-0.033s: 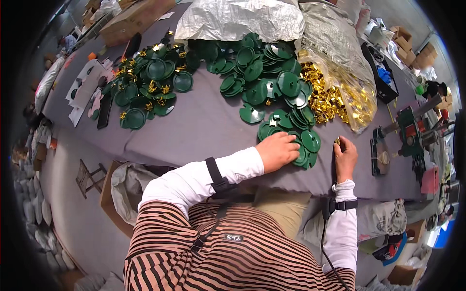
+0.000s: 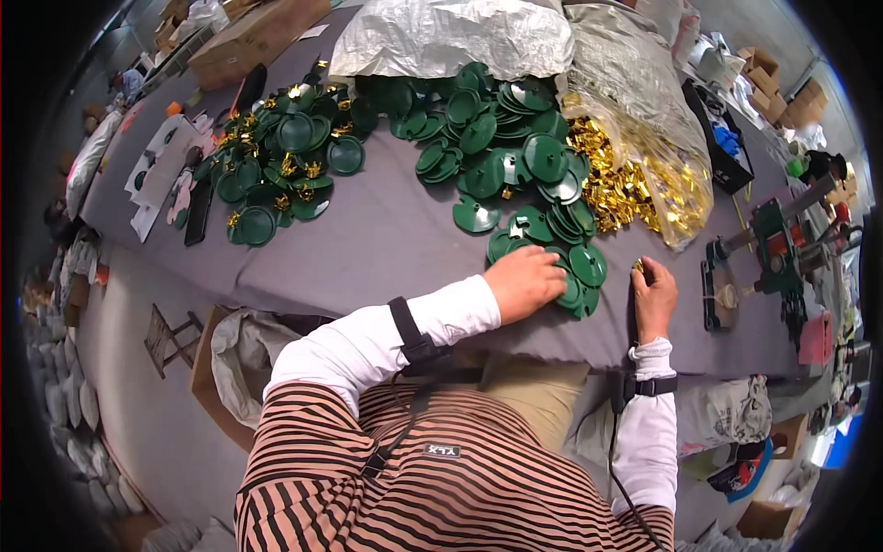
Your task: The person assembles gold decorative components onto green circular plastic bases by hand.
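You see smooth, glossy plastic in the round green discs (image 2: 587, 265) and shiny metallic small gold clips (image 2: 607, 189). Your grey, cloth-covered worktop (image 2: 368, 253) looks matt.

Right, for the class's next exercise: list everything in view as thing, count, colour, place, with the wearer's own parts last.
Table: one, grey cover, centre
White sack: one, white, back centre
Clear bag: one, transparent, right of centre
Gold pieces: too many to count, gold, in and before clear bag
Green discs: too many to count, green, centre heaps
Discs with gold clips: overlapping, green and gold, left heap
Cardboard box: one, brown, back left
Hand press: one, green and metal, right
Stool: one, brown, left floor
Background clutter: uncountable, mixed, edges, partly unclear
Striped top: one, pink-and-black, bottom
Sleeves: two, white, forearms
Left fingers: bare, on near discs
Right fingers: bare, pinching one small gold piece
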### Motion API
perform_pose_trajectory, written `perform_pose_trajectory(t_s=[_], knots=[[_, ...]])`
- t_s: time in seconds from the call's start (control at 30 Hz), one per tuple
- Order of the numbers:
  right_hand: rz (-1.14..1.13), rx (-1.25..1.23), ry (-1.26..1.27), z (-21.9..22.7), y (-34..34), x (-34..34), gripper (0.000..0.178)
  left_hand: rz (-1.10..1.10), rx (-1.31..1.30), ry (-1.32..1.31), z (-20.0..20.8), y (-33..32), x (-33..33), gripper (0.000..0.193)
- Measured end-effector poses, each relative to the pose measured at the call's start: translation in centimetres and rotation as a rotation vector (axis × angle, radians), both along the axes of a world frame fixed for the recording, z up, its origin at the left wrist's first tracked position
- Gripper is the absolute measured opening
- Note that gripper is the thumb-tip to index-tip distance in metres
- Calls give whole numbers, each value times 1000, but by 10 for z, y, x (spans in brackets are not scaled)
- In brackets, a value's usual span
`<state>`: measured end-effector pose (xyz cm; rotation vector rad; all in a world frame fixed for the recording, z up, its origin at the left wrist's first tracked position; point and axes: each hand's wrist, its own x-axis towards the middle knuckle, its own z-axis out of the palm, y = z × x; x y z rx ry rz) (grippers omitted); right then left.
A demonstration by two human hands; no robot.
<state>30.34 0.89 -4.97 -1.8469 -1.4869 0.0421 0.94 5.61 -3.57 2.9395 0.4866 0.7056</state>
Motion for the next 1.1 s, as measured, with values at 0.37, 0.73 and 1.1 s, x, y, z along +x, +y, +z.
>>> perform_pose_trajectory(t_s=[0.37,0.73,1.1], knots=[[271,218,476,61,-45,-126,27,187,-1454,-818,28,-24,21,23],[234,160,564,51,-57,-122,26,252,-541,-611,30,-53,25,29],[377,-296,1503,58,-32,-121,30,162,-480,-579,20,-26,-11,32]])
